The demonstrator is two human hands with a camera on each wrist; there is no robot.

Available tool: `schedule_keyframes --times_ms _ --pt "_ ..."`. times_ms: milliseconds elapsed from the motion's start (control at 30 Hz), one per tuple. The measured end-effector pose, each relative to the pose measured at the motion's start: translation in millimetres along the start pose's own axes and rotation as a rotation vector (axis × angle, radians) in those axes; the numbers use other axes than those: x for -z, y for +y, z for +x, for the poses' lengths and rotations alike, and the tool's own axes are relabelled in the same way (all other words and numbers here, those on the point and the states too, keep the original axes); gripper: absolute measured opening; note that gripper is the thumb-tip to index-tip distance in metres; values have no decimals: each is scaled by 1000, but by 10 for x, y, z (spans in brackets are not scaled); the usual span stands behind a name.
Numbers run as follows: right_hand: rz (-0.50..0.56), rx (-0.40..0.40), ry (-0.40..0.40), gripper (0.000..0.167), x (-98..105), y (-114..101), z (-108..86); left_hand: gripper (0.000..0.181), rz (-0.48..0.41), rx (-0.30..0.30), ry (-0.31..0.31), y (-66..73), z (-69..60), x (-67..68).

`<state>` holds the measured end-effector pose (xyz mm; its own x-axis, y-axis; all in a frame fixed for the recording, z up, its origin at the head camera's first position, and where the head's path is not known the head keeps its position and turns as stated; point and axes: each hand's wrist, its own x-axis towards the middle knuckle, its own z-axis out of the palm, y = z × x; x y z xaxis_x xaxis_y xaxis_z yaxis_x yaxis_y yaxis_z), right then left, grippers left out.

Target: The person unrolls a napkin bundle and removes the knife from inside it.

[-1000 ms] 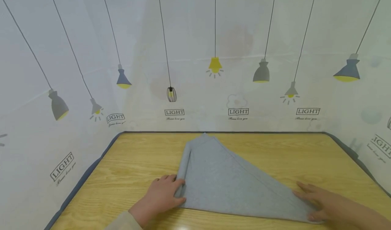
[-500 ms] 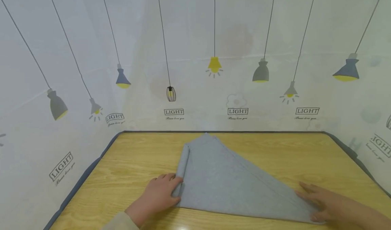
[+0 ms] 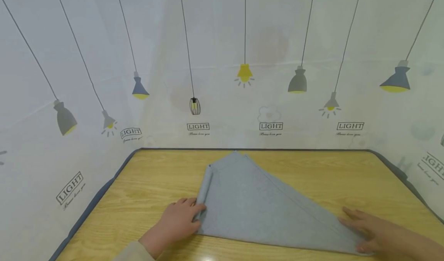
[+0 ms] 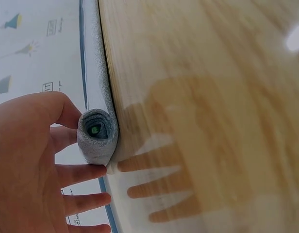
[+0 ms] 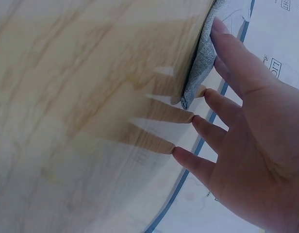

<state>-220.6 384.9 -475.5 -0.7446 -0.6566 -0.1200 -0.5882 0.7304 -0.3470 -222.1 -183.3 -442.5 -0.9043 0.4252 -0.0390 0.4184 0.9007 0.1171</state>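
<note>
A light grey cloth (image 3: 256, 203) lies on the wooden table, wide at the left and tapering to a corner at the right. Its left edge is a tight roll (image 3: 204, 186); in the left wrist view the spiral end of the roll (image 4: 97, 130) faces the camera. My left hand (image 3: 177, 220) grips the near end of this roll, thumb over the top and fingers along its outer side. At the cloth's right corner rests my right hand (image 3: 381, 230), fingers fairly straight and spread. The right wrist view has its thumb (image 5: 227, 41) on the cloth edge (image 5: 203, 60).
The wooden table (image 3: 156, 176) has a dark blue border strip (image 3: 93, 199) along its sides and back. White walls (image 3: 222, 41) printed with hanging lamps and "LIGHT" labels enclose it. A far point of the cloth reaches the back edge.
My left hand has moved slightly left with the roll, and the flat part of the cloth looks wider. The right hand and the cloth's right corner have shifted a little to the right.
</note>
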Motion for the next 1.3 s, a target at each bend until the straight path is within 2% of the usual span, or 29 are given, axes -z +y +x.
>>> schedule_keyframes --times_ms 100,267,333,467,733,833,1033,1300 --pt "40 0 -6 71 -4 11 -15 40 7 11 -5 -2 -8 11" --pt "17 3 0 72 -1 27 -31 53 43 22 22 -17 -24 25" --pt "-17 56 40 70 -20 66 -56 58 58 28 29 -36 -30 13" --pt "-30 103 67 69 -36 106 -76 56 74 41 37 -85 -47 -8" --pt "-6 36 18 71 -26 122 -66 49 55 44 50 -121 -100 20" --pt "-4 34 16 70 -26 127 -71 45 46 58 41 -133 -108 29" --pt "-30 84 81 71 -60 141 -114 38 23 101 -5 -175 -93 18" --pt "-73 14 100 73 -69 40 -179 38 18 118 -22 -177 -101 9"
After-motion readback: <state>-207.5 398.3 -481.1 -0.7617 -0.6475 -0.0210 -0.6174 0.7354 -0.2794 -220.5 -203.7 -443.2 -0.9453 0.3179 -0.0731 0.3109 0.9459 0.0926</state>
